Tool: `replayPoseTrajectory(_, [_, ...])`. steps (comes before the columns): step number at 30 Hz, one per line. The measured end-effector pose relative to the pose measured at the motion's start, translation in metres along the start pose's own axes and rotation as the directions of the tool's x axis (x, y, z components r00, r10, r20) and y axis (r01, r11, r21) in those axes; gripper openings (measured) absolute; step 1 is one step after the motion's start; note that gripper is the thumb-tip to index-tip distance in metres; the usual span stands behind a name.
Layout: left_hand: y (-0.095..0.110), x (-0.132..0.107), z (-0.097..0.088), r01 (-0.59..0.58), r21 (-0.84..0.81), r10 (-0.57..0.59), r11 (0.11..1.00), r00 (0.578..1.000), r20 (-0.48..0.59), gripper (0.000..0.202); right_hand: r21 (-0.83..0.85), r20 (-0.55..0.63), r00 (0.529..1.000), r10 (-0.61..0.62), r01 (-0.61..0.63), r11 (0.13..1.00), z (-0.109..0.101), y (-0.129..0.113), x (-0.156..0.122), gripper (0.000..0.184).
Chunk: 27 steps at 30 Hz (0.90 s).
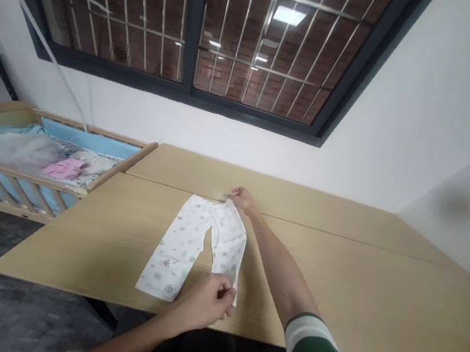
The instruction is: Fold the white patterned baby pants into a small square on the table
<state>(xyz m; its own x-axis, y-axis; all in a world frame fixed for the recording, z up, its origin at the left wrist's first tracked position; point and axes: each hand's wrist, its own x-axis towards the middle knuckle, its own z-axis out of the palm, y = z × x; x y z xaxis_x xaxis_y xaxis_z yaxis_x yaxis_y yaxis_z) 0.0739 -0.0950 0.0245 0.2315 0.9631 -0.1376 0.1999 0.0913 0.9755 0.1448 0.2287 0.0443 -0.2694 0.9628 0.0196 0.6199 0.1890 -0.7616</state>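
Observation:
A small pair of white pants [177, 249] with a scattered green and pink print lies spread on the wooden table, legs toward me. At the far end, my right hand [241, 198] pinches the right corner of the waistband, lifting it slightly. My left hand [209, 301] is closed with curled fingers at the hem of the right leg, covering part of it. A gap between the two legs shows the table [313, 273] beneath.
To the left stands a wooden crib [55, 190] with blue lining; a pink cloth [64, 168] and other fabrics lie inside. Beyond the table are a white wall [230, 143] and a dark-framed, barred window [188, 92]. A seam runs across the tabletop.

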Motion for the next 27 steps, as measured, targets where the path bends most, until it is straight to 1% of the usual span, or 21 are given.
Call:
replayPoseTrajectory(3, [-0.01, -0.024, -0.022, -0.008, -0.147, -0.009, 0.989, 0.993, -0.117, 0.043, 0.003, -0.008, 1.0, -0.023, 0.023, 1.0, 0.015, -0.022, 0.004, 0.029])
replayPoseTrajectory(6, [-0.021, -0.05, -0.049, -0.002, -0.17, -0.036, 0.985, 0.975, -0.22, 0.045, -0.013, -0.03, 0.998, -0.059, 0.058, 0.998, 0.038, -0.043, 0.01, 0.029])
replayPoseTrajectory(8, [-0.031, -0.066, -0.069, 0.022, -0.115, -0.055, 0.993, 0.955, -0.292, 0.045, -0.037, -0.039, 0.996, -0.076, 0.075, 0.997, 0.056, -0.055, 0.013, 0.03])
replayPoseTrajectory(11, [-0.047, -0.083, -0.094, 0.095, 0.046, -0.069, 0.994, 0.912, -0.404, 0.044, -0.088, -0.035, 0.995, -0.09, 0.087, 0.992, 0.084, -0.068, 0.014, 0.031])
replayPoseTrajectory(13, [-0.056, -0.09, -0.105, 0.169, 0.182, -0.068, 0.969, 0.886, -0.459, 0.042, -0.13, -0.029, 0.995, -0.092, 0.087, 0.988, 0.101, -0.073, 0.014, 0.03])
replayPoseTrajectory(14, [-0.059, -0.093, -0.108, 0.213, 0.261, -0.063, 0.941, 0.872, -0.485, 0.041, -0.152, -0.027, 0.996, -0.091, 0.086, 0.985, 0.109, -0.075, 0.014, 0.029])
replayPoseTrajectory(16, [-0.065, -0.094, -0.112, 0.303, 0.423, -0.036, 0.854, 0.846, -0.533, 0.038, -0.197, -0.022, 0.996, -0.089, 0.083, 0.977, 0.12, -0.077, 0.012, 0.026])
replayPoseTrajectory(18, [-0.066, -0.094, -0.113, 0.367, 0.54, -0.008, 0.757, 0.833, -0.554, 0.037, -0.241, -0.012, 0.996, -0.088, 0.082, 0.967, 0.127, -0.081, 0.01, 0.023])
replayPoseTrajectory(21, [-0.064, -0.095, -0.112, 0.416, 0.63, -0.007, 0.655, 0.838, -0.546, 0.036, -0.308, 0.014, 0.996, -0.088, 0.088, 0.947, 0.13, -0.089, 0.005, 0.02])
replayPoseTrajectory(22, [-0.062, -0.096, -0.11, 0.452, 0.65, -0.011, 0.611, 0.826, -0.563, 0.035, -0.329, 0.026, 0.995, -0.092, 0.096, 0.939, 0.129, -0.093, 0.002, 0.019])
replayPoseTrajectory(24, [-0.056, -0.099, -0.105, 0.522, 0.675, 0.015, 0.522, 0.785, -0.619, 0.029, -0.363, 0.062, 0.99, -0.126, 0.139, 0.921, 0.13, -0.104, -0.007, 0.018])
replayPoseTrajectory(25, [-0.053, -0.101, -0.101, 0.528, 0.69, 0.067, 0.495, 0.769, -0.636, 0.027, -0.372, 0.091, 0.983, -0.157, 0.18, 0.911, 0.131, -0.109, -0.015, 0.017])
replayPoseTrajectory(26, [-0.05, -0.103, -0.096, 0.504, 0.715, 0.148, 0.484, 0.758, -0.635, 0.026, -0.374, 0.127, 0.972, -0.196, 0.23, 0.898, 0.132, -0.114, -0.025, 0.017])
replayPoseTrajectory(27, [-0.047, -0.105, -0.09, 0.452, 0.751, 0.251, 0.482, 0.75, -0.612, 0.027, -0.368, 0.169, 0.957, -0.236, 0.283, 0.886, 0.134, -0.118, -0.038, 0.017])
